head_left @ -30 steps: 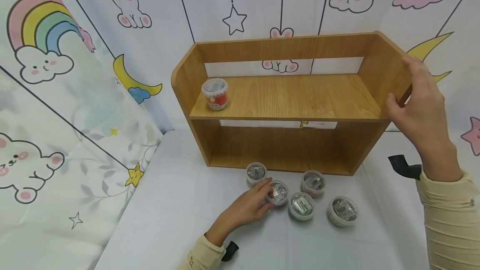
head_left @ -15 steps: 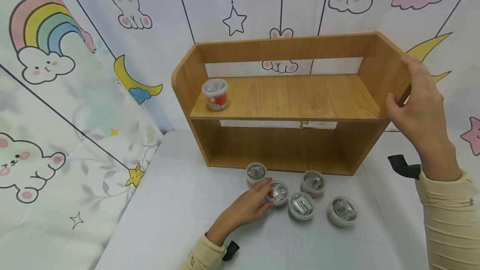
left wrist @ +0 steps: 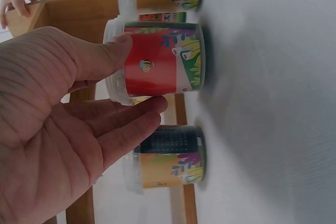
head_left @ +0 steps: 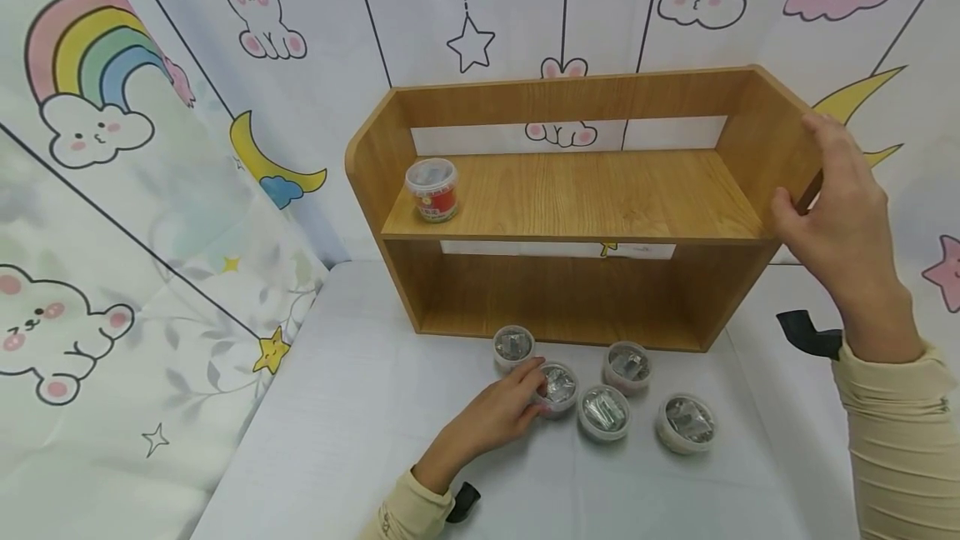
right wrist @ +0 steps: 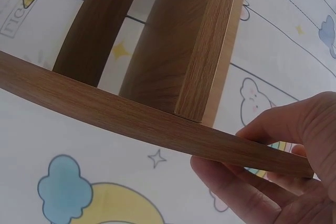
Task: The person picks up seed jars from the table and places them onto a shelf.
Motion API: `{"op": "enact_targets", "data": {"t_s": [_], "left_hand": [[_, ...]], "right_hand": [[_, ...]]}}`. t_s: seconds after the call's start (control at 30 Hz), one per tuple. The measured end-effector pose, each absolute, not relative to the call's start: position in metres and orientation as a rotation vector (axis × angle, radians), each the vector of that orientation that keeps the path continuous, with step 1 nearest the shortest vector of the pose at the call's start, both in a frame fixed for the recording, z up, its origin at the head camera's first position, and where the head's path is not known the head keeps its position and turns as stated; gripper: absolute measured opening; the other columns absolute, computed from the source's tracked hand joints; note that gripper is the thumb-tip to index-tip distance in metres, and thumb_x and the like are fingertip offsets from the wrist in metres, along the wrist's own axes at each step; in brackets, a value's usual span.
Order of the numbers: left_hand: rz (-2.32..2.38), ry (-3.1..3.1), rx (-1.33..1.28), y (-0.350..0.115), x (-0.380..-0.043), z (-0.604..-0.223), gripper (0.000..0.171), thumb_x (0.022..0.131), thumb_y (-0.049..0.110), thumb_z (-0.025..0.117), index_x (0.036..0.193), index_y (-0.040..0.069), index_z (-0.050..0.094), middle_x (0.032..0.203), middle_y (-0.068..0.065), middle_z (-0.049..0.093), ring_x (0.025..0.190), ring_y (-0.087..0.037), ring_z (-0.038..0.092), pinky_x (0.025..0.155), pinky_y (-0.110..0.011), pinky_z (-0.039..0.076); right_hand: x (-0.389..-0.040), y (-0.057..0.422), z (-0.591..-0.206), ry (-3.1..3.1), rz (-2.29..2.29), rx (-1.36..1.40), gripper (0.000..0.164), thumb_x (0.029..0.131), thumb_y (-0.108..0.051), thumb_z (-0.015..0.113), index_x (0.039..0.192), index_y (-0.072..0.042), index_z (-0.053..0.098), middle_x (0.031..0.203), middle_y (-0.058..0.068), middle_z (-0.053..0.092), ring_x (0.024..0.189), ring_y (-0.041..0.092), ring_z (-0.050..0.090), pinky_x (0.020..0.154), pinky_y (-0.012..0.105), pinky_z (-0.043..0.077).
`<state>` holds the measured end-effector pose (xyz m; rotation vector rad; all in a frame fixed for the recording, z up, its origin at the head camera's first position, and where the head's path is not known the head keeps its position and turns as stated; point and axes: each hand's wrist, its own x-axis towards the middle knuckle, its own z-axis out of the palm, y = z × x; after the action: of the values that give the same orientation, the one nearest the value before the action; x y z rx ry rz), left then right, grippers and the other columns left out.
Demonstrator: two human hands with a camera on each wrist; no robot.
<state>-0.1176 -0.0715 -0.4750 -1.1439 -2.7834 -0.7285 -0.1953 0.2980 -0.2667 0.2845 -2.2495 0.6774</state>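
My left hand point(head_left: 487, 419) pinches a small round plastic tub point(head_left: 559, 383) that stands on the table among similar tubs. In the left wrist view, that tub point(left wrist: 152, 64) has a red label with a bee and a clear lid; the thumb lies on one side and fingers on the other. My right hand point(head_left: 851, 215) grips the right side panel of a two-tier wooden shelf point(head_left: 570, 190). The right wrist view has that panel point(right wrist: 131, 114) between thumb and fingers. On the upper tier, at the left end, stands a red-labelled tub point(head_left: 432, 190).
Close around the held tub are a tub point(head_left: 513, 344) at its back left, another tub point(head_left: 603, 412) to its right, a tub point(head_left: 627, 367) by the shelf front and a tub point(head_left: 686, 423) farther right. A patterned cloth point(head_left: 420, 15) hangs behind the shelf.
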Motion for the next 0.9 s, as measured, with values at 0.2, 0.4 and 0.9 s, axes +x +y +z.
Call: {"op": "enact_targets", "data": {"t_s": [0.2,0.4,0.9], "left_hand": [[-0.693,-2.753,-1.159,-0.072,-0.116,-0.467,0.021,0.094,0.019,0.07,0.104,0.011,0.053,0.139,-0.012,0.05,0.118,-0.021,0.059,0.084,-0.023,0.052],[-0.661,-2.736,-1.156,-0.074,-0.112,-0.452,0.022,0.093,0.021,0.071,0.103,0.011,0.054,0.136,-0.013,0.052,0.115,-0.023,0.061,0.085,-0.027,0.053],[-0.692,-2.654,-1.148,-0.093,-0.114,-0.405,0.025,0.091,0.014,0.073,0.106,0.008,0.054,0.134,-0.014,0.051,0.103,-0.017,0.062,0.08,-0.024,0.053]], "right_hand": [[-0.195,0.297,-0.266,-2.246,0.682,0.287,0.078,0.084,0.008,0.062,0.153,-0.014,0.033,0.154,0.012,0.038,0.134,0.041,0.042,0.094,0.067,0.036],[-0.198,0.3,-0.268,-2.253,0.676,0.284,0.078,0.084,0.008,0.062,0.153,-0.013,0.032,0.154,0.012,0.037,0.135,0.04,0.041,0.095,0.067,0.035],[-0.201,0.302,-0.27,-2.264,0.65,0.28,0.08,0.083,0.01,0.061,0.153,-0.012,0.03,0.154,0.015,0.036,0.134,0.043,0.041,0.093,0.069,0.035]]}}
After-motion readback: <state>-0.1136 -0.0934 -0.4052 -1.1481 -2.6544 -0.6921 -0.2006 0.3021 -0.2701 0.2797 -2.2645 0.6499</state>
